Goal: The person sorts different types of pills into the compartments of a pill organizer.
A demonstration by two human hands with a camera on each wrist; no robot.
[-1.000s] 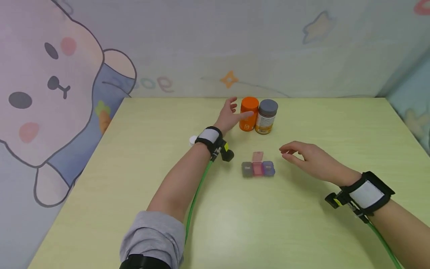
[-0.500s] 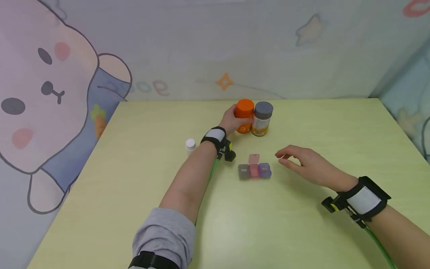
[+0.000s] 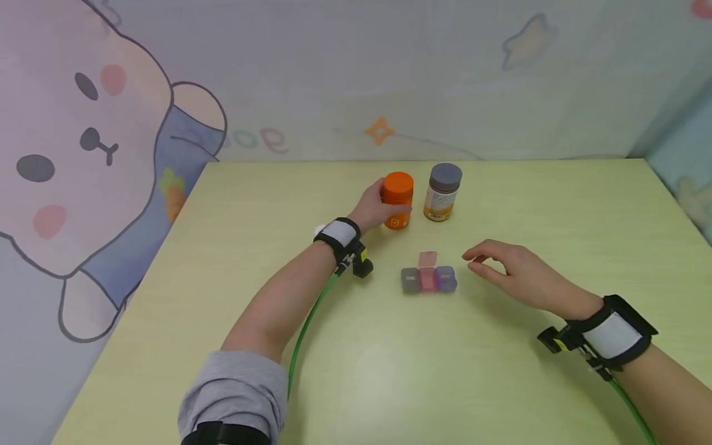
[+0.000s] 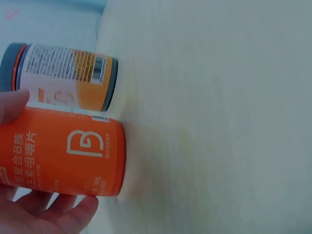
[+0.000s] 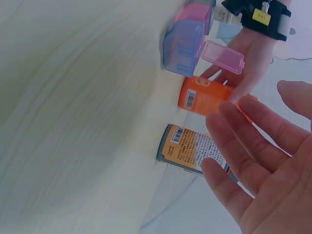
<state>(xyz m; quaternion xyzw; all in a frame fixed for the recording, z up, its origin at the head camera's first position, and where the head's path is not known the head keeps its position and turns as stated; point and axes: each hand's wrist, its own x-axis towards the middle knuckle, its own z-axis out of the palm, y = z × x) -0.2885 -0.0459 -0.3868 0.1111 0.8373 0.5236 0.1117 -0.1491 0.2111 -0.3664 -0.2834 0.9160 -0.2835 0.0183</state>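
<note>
With thumb and fingers wrapped round it, my left hand point(image 3: 371, 209) grips an orange supplement bottle point(image 3: 397, 196) with an orange lid. The left wrist view shows its printed label, a large white B and the lower end close to the tabletop. A grey-lidded bottle point(image 3: 442, 196) with a white and yellow label stands just to its right. Nearer the person sits a small pill box point(image 3: 410, 281) with grey, pink and purple compartments; the pink lid point(image 3: 428, 259) is raised. My right hand point(image 3: 514, 272) hovers to the right of the box, fingers loosely bent and holding nothing.
A small white-capped bottle point(image 3: 319, 229) is mostly hidden behind the left wrist. The pale yellow table point(image 3: 356, 383) ends at a wall covering point(image 3: 311, 68) with cartoon prints. Green cables point(image 3: 303, 337) run along both forearms from the wrist cameras.
My left hand has taken hold of the orange bottle and shifted it left and towards the person, opening a gap from the grey-lidded bottle. My right hand has stayed nearly still.
</note>
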